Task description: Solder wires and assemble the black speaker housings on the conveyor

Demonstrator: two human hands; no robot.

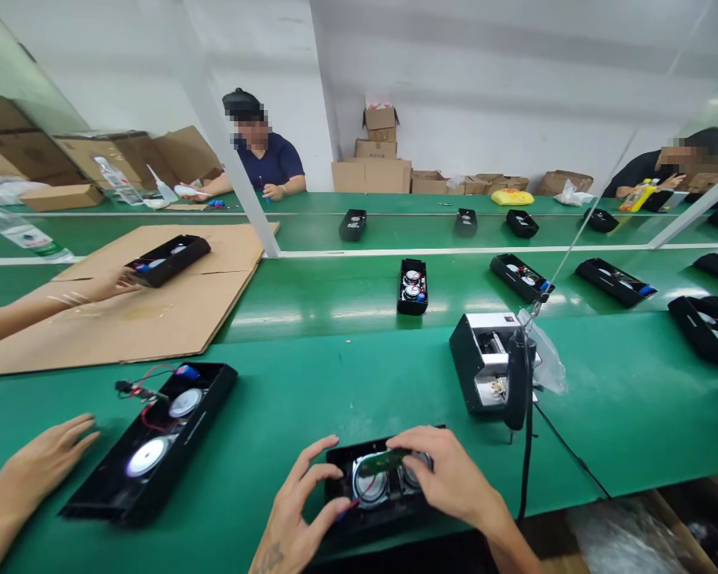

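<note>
Green belt matting (347,375) covers a long workbench in a plain white-walled room, with cardboard boxes (374,163) stacked along the far wall and other people seated at the far side.

From the head camera, the one view here, the open black speaker housing (378,488) sits at the near edge of the bench, directly under both hands. The left hand (296,510) has its fingers spread, thumb and forefinger bracing the housing's left end. The right hand (448,477) curls over the right end, fingertips pinching a small green circuit board (384,460) just above the two round drivers. The housing looks like rigid moulded plastic, light and somewhat slick, best gripped by its long outer walls. The board seems thin and brittle, safest held by its edges, and the thin red wire beside the left thumb would likely tear if tugged.

Beyond the right hand stands a black-and-white box-shaped unit (484,368) with a black tool (518,381) hung against it; the tool's cable (526,470) drops close past the right wrist and could snag. Left of the left hand lies a second open housing (152,442) with loose wires, and another person's hand (41,461) rests beside it. Farther off, a different arm reaches to a housing on a cardboard sheet (132,311). More housings (412,285) sit well beyond both hands.
</note>
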